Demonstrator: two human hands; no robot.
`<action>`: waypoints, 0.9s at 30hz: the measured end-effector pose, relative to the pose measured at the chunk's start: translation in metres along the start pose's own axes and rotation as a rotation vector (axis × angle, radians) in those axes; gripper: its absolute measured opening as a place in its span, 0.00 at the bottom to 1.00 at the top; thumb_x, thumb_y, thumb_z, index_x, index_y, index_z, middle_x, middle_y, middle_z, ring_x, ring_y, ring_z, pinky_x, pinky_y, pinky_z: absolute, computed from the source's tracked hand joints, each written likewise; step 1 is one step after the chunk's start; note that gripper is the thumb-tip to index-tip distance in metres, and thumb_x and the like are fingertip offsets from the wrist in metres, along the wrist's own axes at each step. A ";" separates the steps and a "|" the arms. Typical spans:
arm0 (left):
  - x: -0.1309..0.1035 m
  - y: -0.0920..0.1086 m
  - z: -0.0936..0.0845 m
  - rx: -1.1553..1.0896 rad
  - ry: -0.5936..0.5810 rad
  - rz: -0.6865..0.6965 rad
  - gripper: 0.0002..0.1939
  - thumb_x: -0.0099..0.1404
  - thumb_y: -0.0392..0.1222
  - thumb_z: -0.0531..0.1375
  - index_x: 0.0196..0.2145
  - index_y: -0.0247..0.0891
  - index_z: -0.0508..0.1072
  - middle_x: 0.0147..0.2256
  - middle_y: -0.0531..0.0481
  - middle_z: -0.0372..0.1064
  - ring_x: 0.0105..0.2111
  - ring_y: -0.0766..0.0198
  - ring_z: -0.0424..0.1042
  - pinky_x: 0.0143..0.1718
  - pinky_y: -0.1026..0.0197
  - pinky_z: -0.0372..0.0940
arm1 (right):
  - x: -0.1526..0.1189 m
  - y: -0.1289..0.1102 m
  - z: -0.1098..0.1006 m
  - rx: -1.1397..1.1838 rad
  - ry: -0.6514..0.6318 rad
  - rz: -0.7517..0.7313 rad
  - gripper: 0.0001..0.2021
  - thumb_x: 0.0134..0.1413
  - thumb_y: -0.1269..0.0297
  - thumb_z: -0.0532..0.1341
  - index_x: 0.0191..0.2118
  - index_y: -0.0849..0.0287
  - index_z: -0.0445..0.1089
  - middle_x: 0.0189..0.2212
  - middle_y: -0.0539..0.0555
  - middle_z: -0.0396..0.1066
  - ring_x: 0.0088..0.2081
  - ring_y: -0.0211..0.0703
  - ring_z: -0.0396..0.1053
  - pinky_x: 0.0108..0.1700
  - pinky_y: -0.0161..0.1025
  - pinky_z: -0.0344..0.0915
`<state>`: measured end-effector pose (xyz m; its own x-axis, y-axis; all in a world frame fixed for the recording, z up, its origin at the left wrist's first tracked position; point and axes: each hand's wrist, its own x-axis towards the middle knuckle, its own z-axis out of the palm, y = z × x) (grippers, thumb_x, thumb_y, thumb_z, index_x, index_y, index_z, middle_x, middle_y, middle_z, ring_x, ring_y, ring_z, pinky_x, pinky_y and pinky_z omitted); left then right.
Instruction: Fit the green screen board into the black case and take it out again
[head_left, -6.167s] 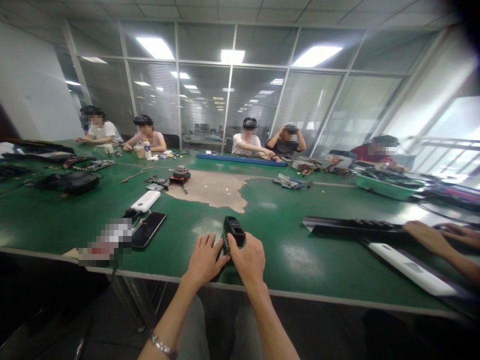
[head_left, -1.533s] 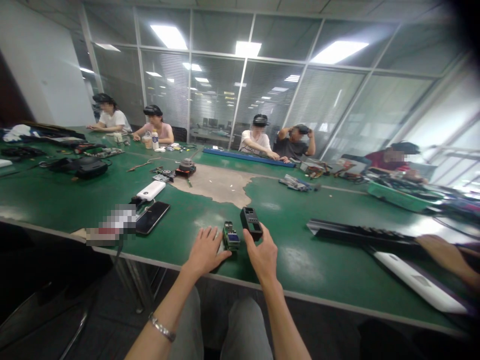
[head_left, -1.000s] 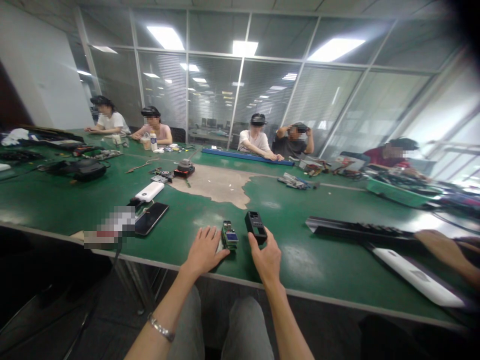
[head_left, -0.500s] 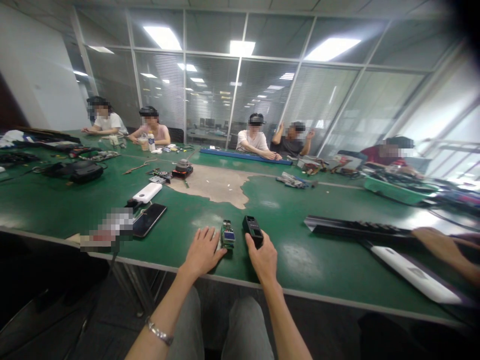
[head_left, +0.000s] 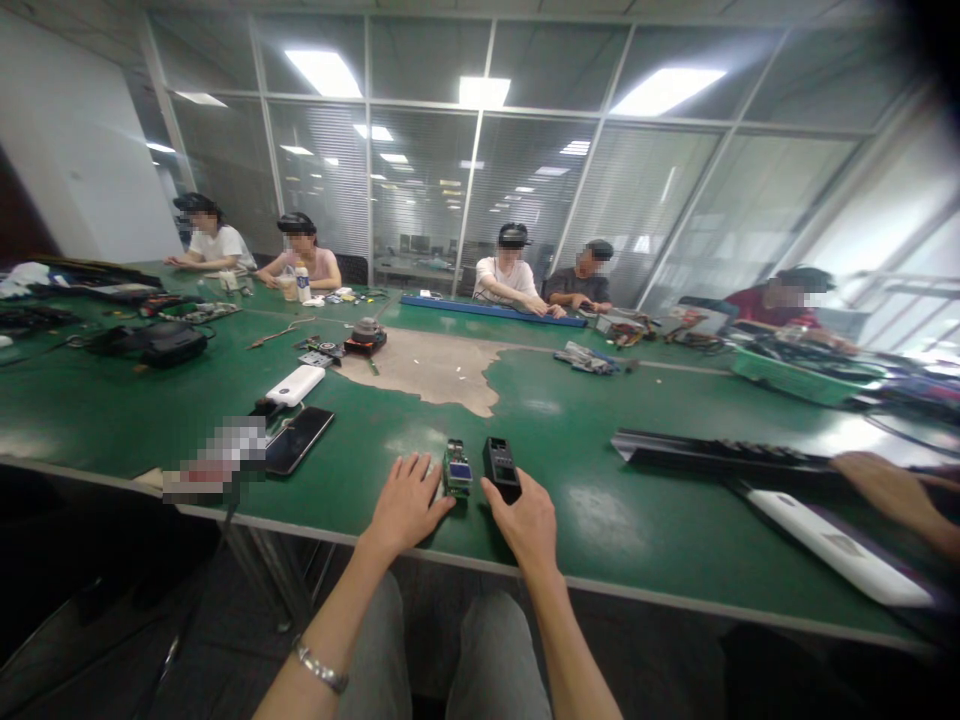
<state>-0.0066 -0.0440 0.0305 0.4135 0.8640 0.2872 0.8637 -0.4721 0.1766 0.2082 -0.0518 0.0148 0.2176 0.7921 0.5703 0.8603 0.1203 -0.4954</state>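
On the green table [head_left: 600, 400] near its front edge lies a small green circuit board [head_left: 457, 470] with a little screen. Flat on the table just left of it, my left hand [head_left: 409, 500] has its fingers spread, the thumb close to the board's lower end. Right of the board is a black rectangular case [head_left: 500, 462] with openings in its top. The thumb and fingers of my right hand [head_left: 526, 510] are around the near end of this case, partly hiding it. A gap of table separates board and case.
A black phone [head_left: 300, 441] and a white power bank [head_left: 295, 385] lie to the left. At the right are a long black rail [head_left: 697, 452], a white bar-shaped device [head_left: 836, 545] and another person's hand [head_left: 885, 485]. Several people sit around the far side.
The far end of the black case has shifted slightly left and lies flatter. My left hand has stayed put. A person across the table has lowered their raised hands.
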 end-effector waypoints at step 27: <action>0.002 0.003 -0.001 0.027 0.017 0.018 0.27 0.70 0.58 0.49 0.61 0.45 0.61 0.65 0.42 0.53 0.66 0.46 0.46 0.63 0.39 0.47 | 0.001 0.006 0.005 -0.056 0.085 0.021 0.39 0.47 0.36 0.60 0.51 0.69 0.65 0.47 0.70 0.70 0.51 0.58 0.66 0.55 0.53 0.59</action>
<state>-0.0038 -0.0439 0.0324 0.4245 0.8519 0.3066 0.8636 -0.4827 0.1455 0.2113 -0.0475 0.0093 0.2725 0.7403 0.6146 0.8791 0.0681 -0.4717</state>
